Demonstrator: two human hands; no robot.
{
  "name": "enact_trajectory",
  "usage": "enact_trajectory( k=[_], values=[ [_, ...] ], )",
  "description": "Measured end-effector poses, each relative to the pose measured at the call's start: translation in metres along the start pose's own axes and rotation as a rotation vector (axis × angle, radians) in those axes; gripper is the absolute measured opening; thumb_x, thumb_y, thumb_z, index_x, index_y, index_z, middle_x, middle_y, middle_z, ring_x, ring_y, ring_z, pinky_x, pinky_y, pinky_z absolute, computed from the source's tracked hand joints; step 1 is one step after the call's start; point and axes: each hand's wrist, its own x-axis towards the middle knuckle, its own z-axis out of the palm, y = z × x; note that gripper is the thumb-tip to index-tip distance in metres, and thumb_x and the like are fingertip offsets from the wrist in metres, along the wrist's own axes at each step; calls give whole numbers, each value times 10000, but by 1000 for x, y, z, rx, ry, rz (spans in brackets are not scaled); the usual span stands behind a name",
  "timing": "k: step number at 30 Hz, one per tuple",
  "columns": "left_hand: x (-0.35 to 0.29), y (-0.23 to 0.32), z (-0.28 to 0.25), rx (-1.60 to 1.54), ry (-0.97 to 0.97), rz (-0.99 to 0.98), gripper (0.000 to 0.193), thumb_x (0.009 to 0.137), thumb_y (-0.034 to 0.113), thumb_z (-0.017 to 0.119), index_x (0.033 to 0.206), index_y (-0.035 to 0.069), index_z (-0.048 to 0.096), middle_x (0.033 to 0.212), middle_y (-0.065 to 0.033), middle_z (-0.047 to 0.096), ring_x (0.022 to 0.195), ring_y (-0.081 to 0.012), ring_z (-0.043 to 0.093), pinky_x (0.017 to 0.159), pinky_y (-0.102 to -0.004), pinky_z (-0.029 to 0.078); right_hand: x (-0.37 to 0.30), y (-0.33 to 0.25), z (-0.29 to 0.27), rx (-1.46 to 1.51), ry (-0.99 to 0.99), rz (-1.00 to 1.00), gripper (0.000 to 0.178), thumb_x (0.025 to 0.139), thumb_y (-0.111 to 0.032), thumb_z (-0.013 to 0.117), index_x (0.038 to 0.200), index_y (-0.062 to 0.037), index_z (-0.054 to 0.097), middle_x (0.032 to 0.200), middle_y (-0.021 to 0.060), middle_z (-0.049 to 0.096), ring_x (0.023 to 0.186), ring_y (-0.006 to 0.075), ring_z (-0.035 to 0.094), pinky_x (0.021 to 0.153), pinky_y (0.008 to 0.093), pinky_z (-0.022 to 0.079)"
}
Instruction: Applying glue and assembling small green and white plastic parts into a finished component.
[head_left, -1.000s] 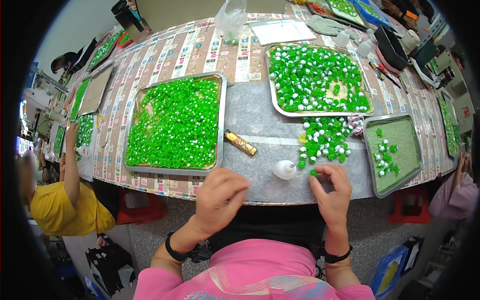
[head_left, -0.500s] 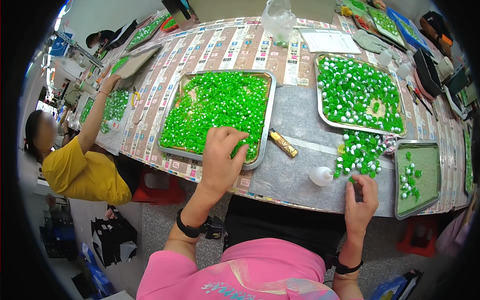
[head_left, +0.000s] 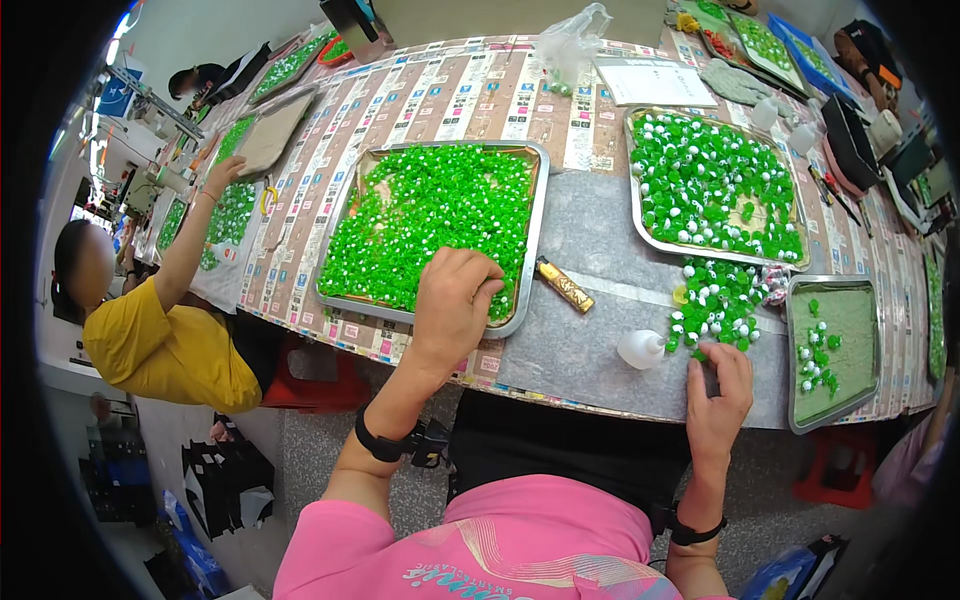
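Left hand (head_left: 455, 305) resting over the near right corner of the metal tray (head_left: 338, 240), fingers curled down and pinching into the heap of green caps (head_left: 425, 215). Right hand (head_left: 718, 390) at the counter (head_left: 590, 350) edge, fingers pressed together around something dark and small; cannot tell exactly what. Loose pile of assembled caps (head_left: 715, 305) just beyond it, beside a small white bottle (head_left: 640, 348).

Caps: tiny, glossy, bright green, some showing white inserts. Probably very light, stiff plastic, a little slippery, prone to scatter and roll. Best taken singly by the rim between thumb and forefinger, not scooped.
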Motion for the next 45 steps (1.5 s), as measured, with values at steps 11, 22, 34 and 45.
enact_trajectory(
  k=[11, 22, 34, 45],
  values=[
    [-6, 1, -2, -29, 43, 16, 130, 688, 0, 653, 775, 59, 577, 760, -77, 578, 771, -277, 539, 708, -377, 405, 0, -40, 13, 133, -68, -141, 541, 642, -42, 763, 1147, -30, 569, 1127, 139, 558, 1032, 304, 512, 901, 385, 403],
    [-4, 25, -13, -255, 37, -93, 190, 693, -50, 607, 863, 22, 651, 763, -69, 601, 728, -178, 566, 669, -289, 440, 2, -34, 31, 201, -68, -189, 483, 646, -10, 746, 1106, -41, 603, 1033, 140, 603, 953, 308, 561, 858, 393, 419],
    [-31, 93, 23, -643, -179, -84, 225, 675, -38, 646, 883, 45, 660, 776, -92, 610, 733, -237, 569, 661, -324, 454, -12, -50, 17, 477, -196, -88, 357, 726, -11, 676, 1052, -22, 532, 925, 129, 570, 805, 268, 560, 725, 347, 461],
    [-35, 106, 27, -847, -359, -220, 245, 750, -37, 651, 985, 28, 630, 865, -57, 615, 784, -139, 575, 751, -282, 489, -21, -41, 19, 653, -246, 246, 289, 752, -50, 714, 995, -37, 559, 841, 72, 647, 758, 143, 641, 655, 278, 510]
  ],
)
